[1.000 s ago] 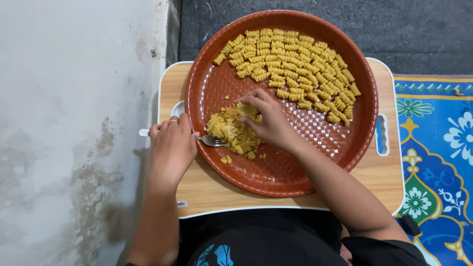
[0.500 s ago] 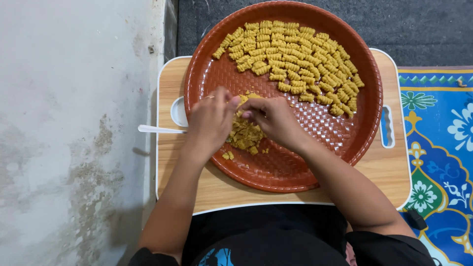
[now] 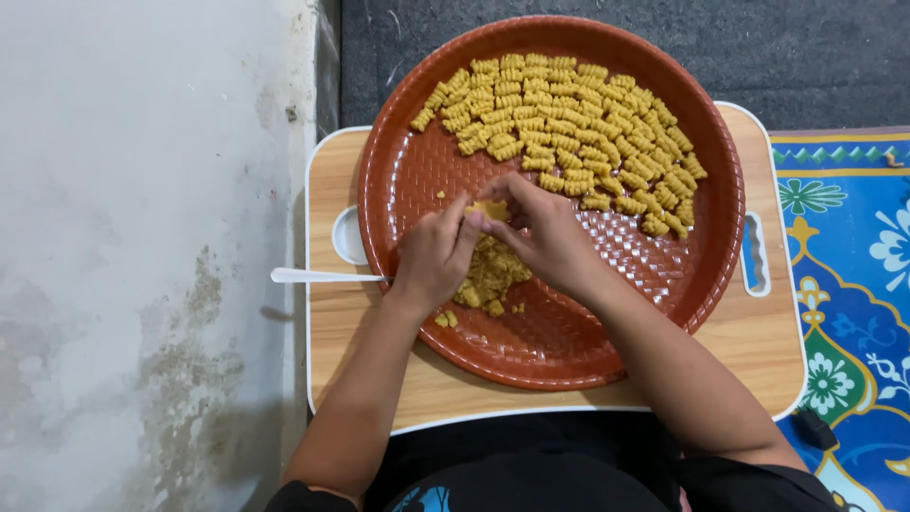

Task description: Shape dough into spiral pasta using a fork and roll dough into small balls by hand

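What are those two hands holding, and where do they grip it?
A small yellow dough piece, pinched between the fingertips of the left hand and right hand, above the dough heap in the brown tray.

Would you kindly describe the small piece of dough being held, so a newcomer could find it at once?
Start at the big round reddish-brown tray on the small wooden table. Near its middle the left hand and right hand meet fingertip to fingertip; the yellow dough piece sits pinched between them. Unlike the ridged pieces in rows and the crumbly heap below, it is raised off the tray.
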